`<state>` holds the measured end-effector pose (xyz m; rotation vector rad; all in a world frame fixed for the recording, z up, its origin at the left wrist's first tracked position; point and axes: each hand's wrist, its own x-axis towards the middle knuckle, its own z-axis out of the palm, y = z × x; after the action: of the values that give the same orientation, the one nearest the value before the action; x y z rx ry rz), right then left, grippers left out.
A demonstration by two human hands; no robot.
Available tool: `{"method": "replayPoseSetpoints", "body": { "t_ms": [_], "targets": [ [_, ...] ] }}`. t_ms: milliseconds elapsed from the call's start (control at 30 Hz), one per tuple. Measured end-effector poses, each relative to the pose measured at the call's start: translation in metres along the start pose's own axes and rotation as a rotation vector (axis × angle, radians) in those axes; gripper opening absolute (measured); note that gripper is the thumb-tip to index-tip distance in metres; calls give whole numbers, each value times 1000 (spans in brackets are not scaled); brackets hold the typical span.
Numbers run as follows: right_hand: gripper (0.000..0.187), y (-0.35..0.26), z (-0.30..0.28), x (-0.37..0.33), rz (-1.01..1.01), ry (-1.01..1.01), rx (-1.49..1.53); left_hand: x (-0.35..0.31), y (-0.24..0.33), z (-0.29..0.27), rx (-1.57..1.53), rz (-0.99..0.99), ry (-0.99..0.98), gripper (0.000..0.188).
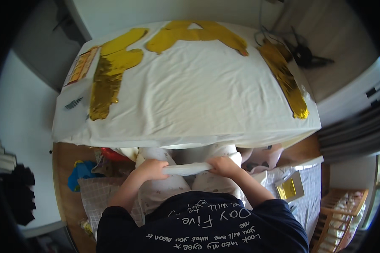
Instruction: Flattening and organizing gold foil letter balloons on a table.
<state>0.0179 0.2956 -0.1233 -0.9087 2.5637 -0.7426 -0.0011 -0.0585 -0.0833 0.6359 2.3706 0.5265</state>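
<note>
A whitish, narrow strip [188,169], like folded or rolled plastic film, stretches level over my lap. My left hand [155,169] is closed round one end of it, and my right hand [224,166] grips the other end. What exactly the strip is, I cannot make out. Beyond my hands, on the table [190,105] with a white cloth, lie flat gold foil balloons: a P-like one [107,78] on the left, an A-like one [190,33] at the back and a long straight one [285,80] on the right. Neither hand touches them.
A black device [304,55] with a cable sits at the table's back right. An orange printed packet [83,65] lies at its left edge. Beside me, a box [289,187] with gold foil rests on a checked cloth [312,177]. A wooden rack [340,219] stands at lower right.
</note>
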Motion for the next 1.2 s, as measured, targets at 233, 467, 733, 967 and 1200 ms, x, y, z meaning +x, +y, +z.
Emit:
{"method": "replayPoseSetpoints", "body": {
  "t_ms": [233, 467, 733, 967, 1200],
  "targets": [
    [31, -8, -11, 14, 154, -201, -67, -2, -10, 3, 108, 305, 275, 56],
    [61, -95, -107, 10, 61, -304, -58, -61, 79, -109, -197, 590, 90, 59],
    [18, -169, -245, 134, -280, 220, -216, 71, 93, -302, -685, 742, 987, 26],
    [31, -59, -251, 316, -145, 559, -215, 180, 4, -290, -235, -109, 1550, 28],
    [37, -54, -252, 363, -73, 396, -406, 183, 21, -279, -96, -191, 1474, 41]
  ]
}}
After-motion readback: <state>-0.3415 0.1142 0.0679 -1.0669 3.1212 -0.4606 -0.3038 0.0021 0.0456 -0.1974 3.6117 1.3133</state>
